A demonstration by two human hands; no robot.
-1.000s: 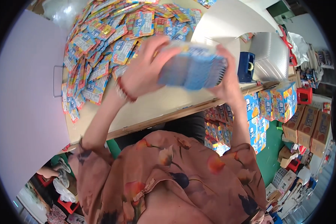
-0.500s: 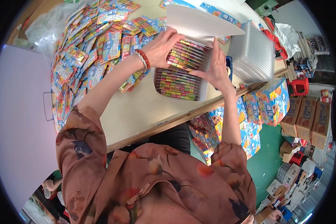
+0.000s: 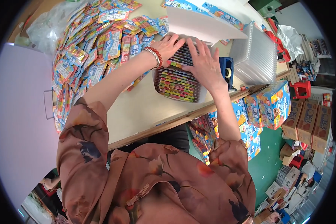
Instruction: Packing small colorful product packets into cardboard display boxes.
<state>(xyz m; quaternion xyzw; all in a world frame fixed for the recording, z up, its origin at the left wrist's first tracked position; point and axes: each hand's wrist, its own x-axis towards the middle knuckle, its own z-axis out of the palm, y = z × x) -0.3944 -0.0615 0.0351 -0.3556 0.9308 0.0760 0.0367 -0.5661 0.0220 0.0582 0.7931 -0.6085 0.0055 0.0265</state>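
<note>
A display box (image 3: 203, 96) with a raised white flap (image 3: 201, 22) stands on the table in front of me. Thin, colourful candy-like blister packs (image 3: 177, 86) stand on edge in it, packed close in rows. My left hand (image 3: 168, 49), with bracelets at the wrist, rests on the left end of the far row, thumb low at its side. My right hand (image 3: 204, 66) lies over the right part of the same packs, fingers outstretched and spread. Both hands touch the packs' tops without gripping them, and they hide part of that row.
A large heap of loose blister packs (image 3: 97, 48) covers the table's left side. Clear plastic trays (image 3: 252, 56) are stacked to the right, beside a blue tape dispenser (image 3: 227, 72). Printed boxes (image 3: 274, 104) stand below the table's wooden edge (image 3: 168, 121); brown cartons (image 3: 308, 121) lie farther right.
The far row of packs has sunk lower into the box. My hands have gone from holding it at both ends to lying on top, the right hand moving inward.
</note>
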